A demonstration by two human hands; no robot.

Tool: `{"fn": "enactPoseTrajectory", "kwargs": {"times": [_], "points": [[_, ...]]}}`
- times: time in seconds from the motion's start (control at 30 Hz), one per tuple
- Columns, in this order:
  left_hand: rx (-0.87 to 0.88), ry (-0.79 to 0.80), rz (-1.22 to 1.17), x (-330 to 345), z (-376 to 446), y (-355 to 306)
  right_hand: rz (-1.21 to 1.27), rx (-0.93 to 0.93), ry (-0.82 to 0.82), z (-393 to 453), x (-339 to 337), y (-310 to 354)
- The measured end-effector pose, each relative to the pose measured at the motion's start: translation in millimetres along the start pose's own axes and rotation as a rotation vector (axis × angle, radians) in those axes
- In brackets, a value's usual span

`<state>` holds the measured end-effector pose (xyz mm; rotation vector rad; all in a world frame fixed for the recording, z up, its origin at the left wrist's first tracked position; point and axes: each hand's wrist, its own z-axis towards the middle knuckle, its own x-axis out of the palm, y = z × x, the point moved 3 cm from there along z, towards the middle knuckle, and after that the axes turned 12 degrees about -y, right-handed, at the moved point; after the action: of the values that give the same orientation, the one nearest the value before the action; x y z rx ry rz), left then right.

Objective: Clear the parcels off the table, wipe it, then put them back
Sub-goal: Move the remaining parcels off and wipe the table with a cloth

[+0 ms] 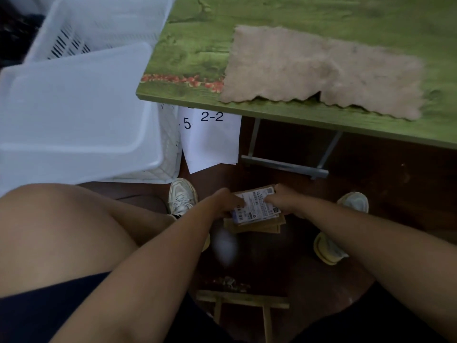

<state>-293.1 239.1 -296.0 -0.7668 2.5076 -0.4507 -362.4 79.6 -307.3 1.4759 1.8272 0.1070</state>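
1. A white sheet of paper [212,137] hangs below the near edge of the counter, printed with "2-2" and, to its left, a "5"; no other characters on it can be read.
2. The stack of flat brown cardboard parcels [257,214] lies low over the dark floor [395,194], between the person's two feet. The top parcel carries a white shipping label with barcodes and rows of small print, too blurred to read.
3. The left hand [226,200] grips the left end of the stack, fingers curled over the label's left side.
4. The right hand [282,199] grips the right end of the stack, fingers curled over the top edge and the label's right side. The parcels sit directly between the two hands, touching both.
5. The green wood-grain printed counter [272,26] with a strip of red flowers near its edge stands beyond the hands and carries no parcels. A beige fuzzy rectangular cloth with a scalloped edge [321,70] lies flat on it, reaching the near edge.
6. Two white plastic slotted crates [81,95] stand stacked to the left of the counter, beside the paper sheet.
7. A pale lace-up sneaker [181,196] sits just left of the left hand; a pale sneaker with yellow sole [329,248] lies right of the parcels.
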Motion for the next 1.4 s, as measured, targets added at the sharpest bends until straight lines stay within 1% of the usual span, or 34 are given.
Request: {"fn": "enactPoseTrajectory", "kwargs": {"times": [0.17, 0.27, 0.33, 0.37, 0.43, 0.5, 0.53, 0.63, 0.7, 0.77, 0.83, 0.9, 0.97, 1.03, 1.2, 1.3, 1.37, 1.4], "points": [[-0.023, -0.040, 0.044, 1, 0, 2, -0.064, -0.041, 0.044, 6, 7, -2], [-0.011, -0.062, 0.149, 0, -6, 1, -0.142, -0.075, 0.036, 13, 8, -5], [-0.007, -0.048, 0.148, 0, -7, -2, -0.200, -0.104, 0.030, 14, 8, -3], [0.013, -0.048, 0.162, -1, -9, -4, -0.231, -0.115, 0.013, 11, 6, 0], [0.087, -0.093, 0.276, -5, -12, -9, -0.331, -0.145, -0.044, -2, 1, 11], [0.180, -0.151, 0.401, -9, -19, -17, -0.469, -0.226, -0.107, -19, -4, 27], [0.222, -0.168, 0.466, -13, -26, -24, -0.538, -0.283, -0.111, -29, -5, 36], [0.447, -0.242, 0.659, -24, -52, -49, -0.813, -0.464, -0.057, -73, -13, 72], [0.484, -0.269, 0.691, -35, -84, -68, -0.970, -0.572, -0.056, -104, -23, 94], [0.492, -0.272, 0.653, -49, -109, -81, -1.053, -0.682, -0.100, -138, -37, 114], [0.530, -0.224, 0.584, -63, -141, -89, -1.041, -0.802, -0.162, -174, -56, 131], [0.565, -0.189, 0.510, -77, -177, -95, -0.970, -0.905, -0.256, -205, -77, 145], [0.610, -0.279, 0.499, -90, -209, -103, -0.872, -0.984, -0.433, -225, -99, 157], [0.698, -0.402, 0.495, -98, -239, -116, -0.756, -1.023, -0.622, -241, -121, 164], [0.943, -0.716, 0.286, -98, -293, -165, -0.464, -1.055, -1.019, -255, -176, 163], [1.066, -0.867, 0.200, -88, -308, -196, -0.421, -1.089, -1.165, -247, -204, 154], [1.130, -0.885, 0.153, -79, -310, -217, -0.409, -1.011, -1.216, -235, -224, 144], [1.163, -0.864, 0.136, -72, -310, -229, -0.392, -0.952, -1.207, -230, -236, 139]]}}
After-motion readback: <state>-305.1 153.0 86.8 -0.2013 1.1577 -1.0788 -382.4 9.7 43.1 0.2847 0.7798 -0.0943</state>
